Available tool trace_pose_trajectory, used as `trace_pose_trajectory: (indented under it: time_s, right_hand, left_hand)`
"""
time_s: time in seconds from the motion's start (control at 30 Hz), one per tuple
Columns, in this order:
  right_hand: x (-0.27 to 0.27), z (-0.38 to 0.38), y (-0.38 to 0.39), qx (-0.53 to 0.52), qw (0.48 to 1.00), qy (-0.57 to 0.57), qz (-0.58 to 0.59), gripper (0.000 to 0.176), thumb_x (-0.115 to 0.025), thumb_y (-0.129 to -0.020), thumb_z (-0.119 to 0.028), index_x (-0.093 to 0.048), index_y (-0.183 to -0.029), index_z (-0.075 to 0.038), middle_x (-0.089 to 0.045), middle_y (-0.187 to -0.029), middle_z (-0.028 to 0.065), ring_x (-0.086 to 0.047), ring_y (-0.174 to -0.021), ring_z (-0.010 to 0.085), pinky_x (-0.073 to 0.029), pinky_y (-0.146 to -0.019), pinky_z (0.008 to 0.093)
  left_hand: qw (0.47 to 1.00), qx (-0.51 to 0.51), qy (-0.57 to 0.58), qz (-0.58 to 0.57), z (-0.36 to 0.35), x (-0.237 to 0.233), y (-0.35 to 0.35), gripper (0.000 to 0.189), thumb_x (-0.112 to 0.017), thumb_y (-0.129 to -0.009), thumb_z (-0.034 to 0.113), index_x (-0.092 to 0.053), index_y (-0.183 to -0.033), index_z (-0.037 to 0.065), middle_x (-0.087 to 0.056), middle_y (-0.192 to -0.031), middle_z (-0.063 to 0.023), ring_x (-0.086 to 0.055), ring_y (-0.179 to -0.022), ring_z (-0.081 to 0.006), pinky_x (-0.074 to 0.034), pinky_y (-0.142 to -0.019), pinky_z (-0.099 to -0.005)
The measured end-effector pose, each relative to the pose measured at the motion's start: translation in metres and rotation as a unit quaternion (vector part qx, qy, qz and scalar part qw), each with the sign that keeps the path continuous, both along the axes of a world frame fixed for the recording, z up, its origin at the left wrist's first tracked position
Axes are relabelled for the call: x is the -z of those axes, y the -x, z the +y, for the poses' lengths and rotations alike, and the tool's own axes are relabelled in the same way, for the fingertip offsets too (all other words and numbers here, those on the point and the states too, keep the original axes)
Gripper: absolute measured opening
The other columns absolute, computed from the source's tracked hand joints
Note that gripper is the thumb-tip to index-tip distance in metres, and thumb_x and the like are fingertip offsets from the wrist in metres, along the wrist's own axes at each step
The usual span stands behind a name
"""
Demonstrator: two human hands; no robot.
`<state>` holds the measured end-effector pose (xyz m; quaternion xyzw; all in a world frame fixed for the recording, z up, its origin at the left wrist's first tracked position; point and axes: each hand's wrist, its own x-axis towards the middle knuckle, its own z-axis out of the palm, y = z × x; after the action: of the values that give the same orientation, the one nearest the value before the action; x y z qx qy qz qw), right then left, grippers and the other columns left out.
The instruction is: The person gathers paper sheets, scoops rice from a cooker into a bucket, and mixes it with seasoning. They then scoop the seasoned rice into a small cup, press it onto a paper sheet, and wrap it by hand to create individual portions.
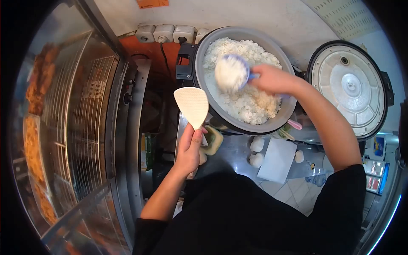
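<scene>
My left hand (189,148) is closed round the handle of a cream rice paddle (191,104), its broad blade pointing up beside the cooker. Over the large rice cooker (276,40), my right hand (272,79) grips a blue scoop (243,68). White rice (229,74) is heaped in that scoop, and both are smeared by motion. More cooked rice (255,104) fills much of the grey pot below, piled higher along its far and right sides. The cooker's lid (352,85) stands open to the right.
A glass cabinet with wire racks (91,93) and fried food (36,148) stands at the left. Sockets (163,34) line the wall. White round bundles (256,153) and white paper (277,159) lie on the metal counter, near a pale container (214,139) and a pink handle (294,124).
</scene>
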<state>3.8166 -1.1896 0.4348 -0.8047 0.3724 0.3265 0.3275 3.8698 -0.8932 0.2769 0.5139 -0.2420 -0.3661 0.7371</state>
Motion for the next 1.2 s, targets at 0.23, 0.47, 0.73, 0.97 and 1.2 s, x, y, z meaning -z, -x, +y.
trace_pose_trajectory:
  time_s: [0.23,0.47,0.73,0.97,1.2]
  right_hand:
    - [0.028,0.037,-0.019,-0.149,0.935,0.287,-0.148,0.044,-0.053,-0.098,-0.013,-0.058,-0.142,-0.011,-0.073,-0.109,0.0227,-0.071,-0.102,0.0395,-0.057,-0.087,0.0484]
    - [0.045,0.013,0.048,-0.215,0.954,0.116,-0.176,0.052,-0.057,-0.096,-0.013,-0.052,-0.148,-0.009,-0.073,-0.1,0.0197,-0.071,-0.088,0.035,-0.056,-0.076,0.0452]
    - [-0.003,0.053,0.106,0.273,0.888,-0.195,-0.314,0.025,-0.058,-0.103,-0.017,-0.058,-0.125,-0.006,-0.05,-0.074,-0.0026,-0.039,-0.05,0.0047,-0.031,-0.044,0.0236]
    - [0.03,0.071,0.102,0.241,0.869,0.085,-0.423,0.032,-0.058,-0.102,-0.021,-0.065,-0.127,-0.003,-0.069,-0.085,0.0149,-0.064,-0.057,0.0226,-0.05,-0.057,0.0377]
    - [0.024,0.058,0.084,0.269,0.882,0.08,-0.38,0.032,-0.06,-0.099,-0.021,-0.068,-0.118,0.003,-0.072,-0.089,0.0226,-0.07,-0.061,0.028,-0.053,-0.059,0.0416]
  left_hand:
    - [0.997,0.043,-0.051,-0.04,-0.001,-0.008,-0.007,0.027,-0.046,-0.112,0.03,-0.059,-0.111,0.006,-0.054,-0.097,0.003,-0.046,-0.088,-0.0071,-0.039,-0.079,-0.025]
    - [0.989,0.095,0.063,0.096,0.0,-0.026,-0.03,0.027,-0.049,-0.111,0.029,-0.061,-0.112,0.004,-0.05,-0.154,-0.0228,-0.04,-0.149,-0.0308,-0.029,-0.12,-0.0422]
    - [0.898,0.1,-0.175,-0.391,-0.042,-0.133,-0.011,0.032,-0.047,-0.11,0.025,-0.054,-0.1,-0.005,-0.063,-0.085,-0.0347,-0.064,-0.084,-0.0505,-0.051,-0.076,-0.0516]
    - [0.8,0.187,-0.269,-0.502,-0.099,-0.149,-0.017,0.055,-0.04,-0.111,0.035,-0.066,-0.099,-0.012,-0.066,-0.09,-0.037,-0.065,-0.094,-0.053,-0.05,-0.086,-0.0548]
    - [0.712,0.196,-0.288,-0.609,-0.17,-0.135,-0.028,0.043,-0.034,-0.109,0.02,-0.066,-0.124,-0.004,-0.07,-0.102,-0.033,-0.07,-0.096,-0.047,-0.055,-0.086,-0.0522]
